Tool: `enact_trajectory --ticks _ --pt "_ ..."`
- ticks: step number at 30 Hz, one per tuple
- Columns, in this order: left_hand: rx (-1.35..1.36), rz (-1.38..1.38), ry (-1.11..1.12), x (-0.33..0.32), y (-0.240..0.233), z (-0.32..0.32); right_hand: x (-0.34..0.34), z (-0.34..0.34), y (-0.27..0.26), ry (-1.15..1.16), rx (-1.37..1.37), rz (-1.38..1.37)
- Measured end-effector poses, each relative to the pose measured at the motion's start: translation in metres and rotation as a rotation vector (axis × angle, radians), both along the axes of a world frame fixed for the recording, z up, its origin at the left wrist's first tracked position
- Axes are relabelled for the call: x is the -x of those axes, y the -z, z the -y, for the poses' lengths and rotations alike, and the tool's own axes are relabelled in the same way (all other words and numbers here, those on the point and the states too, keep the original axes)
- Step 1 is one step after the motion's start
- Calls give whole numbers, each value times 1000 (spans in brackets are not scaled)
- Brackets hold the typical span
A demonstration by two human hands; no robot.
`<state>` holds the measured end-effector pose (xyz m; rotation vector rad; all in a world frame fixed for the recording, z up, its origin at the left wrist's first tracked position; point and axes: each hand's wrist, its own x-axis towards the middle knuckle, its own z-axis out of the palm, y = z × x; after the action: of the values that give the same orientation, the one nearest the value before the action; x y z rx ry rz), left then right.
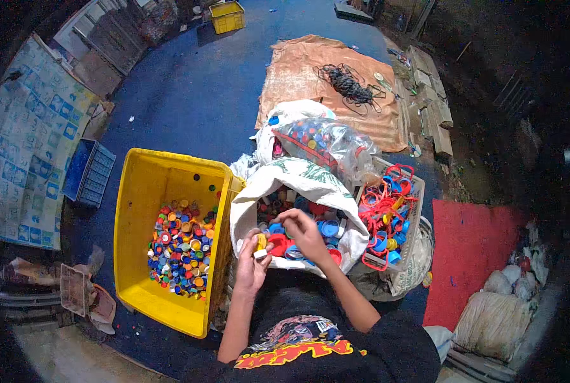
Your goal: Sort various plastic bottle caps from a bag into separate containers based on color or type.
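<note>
My left hand (251,268) is at the near left rim of a white woven sack (356,206). Its fingers grip a yellow plastic cap (261,242) and a white plastic cap (260,254). Over the sack's mouth hangs my right hand (306,234), fingers bent downward; whether they pinch a cap is hidden. Inside the sack are loose plastic caps, among them a red lid (278,245) and a blue lid (330,228). To the left, a large yellow plastic tub (163,167) holds a heap of small mixed-colour bottle caps (182,249).
Right of the sack stands a grey plastic crate (415,201) of red and blue plastic parts. A clear bag of caps (323,139) leans behind. Beyond lie an orange tarp (294,67) and tangled black cord (347,84). A blue crate (89,172) stands far left, a red mat (462,253) right.
</note>
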<state>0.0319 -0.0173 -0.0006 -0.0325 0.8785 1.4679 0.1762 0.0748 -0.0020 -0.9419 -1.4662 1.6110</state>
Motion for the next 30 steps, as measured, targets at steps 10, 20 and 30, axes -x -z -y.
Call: enact_trajectory --ticks 10,20,30 --pt "49 43 -80 28 10 25 39 -24 112 -130 -338 564" --pt "37 1 -13 17 13 21 68 -14 159 -323 -650 1114" --pt "41 42 -88 26 17 28 28 -37 134 230 -293 858"
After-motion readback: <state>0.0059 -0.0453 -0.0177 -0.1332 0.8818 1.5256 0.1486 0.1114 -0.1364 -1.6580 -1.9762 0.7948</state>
